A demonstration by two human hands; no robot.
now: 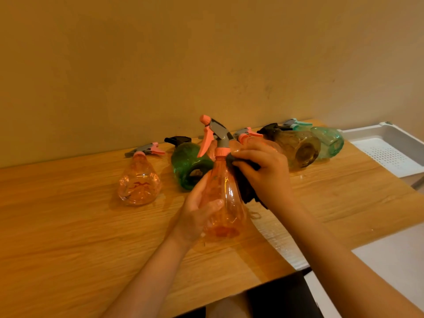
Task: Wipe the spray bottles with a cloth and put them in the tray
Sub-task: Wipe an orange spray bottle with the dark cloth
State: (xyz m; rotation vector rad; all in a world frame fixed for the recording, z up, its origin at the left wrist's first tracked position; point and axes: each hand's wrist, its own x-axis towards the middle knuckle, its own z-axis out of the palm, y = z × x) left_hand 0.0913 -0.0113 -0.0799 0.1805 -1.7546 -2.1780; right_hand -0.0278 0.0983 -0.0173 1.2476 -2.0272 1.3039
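On the wooden table [68, 226], from the left: a pink bottle [138, 184] and a green bottle [190, 165] lie on their sides, nozzles toward the wall. My left hand [199, 212] wraps the body of an orange bottle [223, 203], held upright above the table, trigger pointing left. My right hand [263, 171] presses a dark cloth [245, 182] against its shoulder. Further right lie brown [298, 145] and teal [328, 141] bottles, then a white tray [390, 143]. I see no readable labels.

Orange bottle [223, 203] glossy clear plastic; cloth [244, 182] dark, matt; table [68, 226] wood-grain, smooth.
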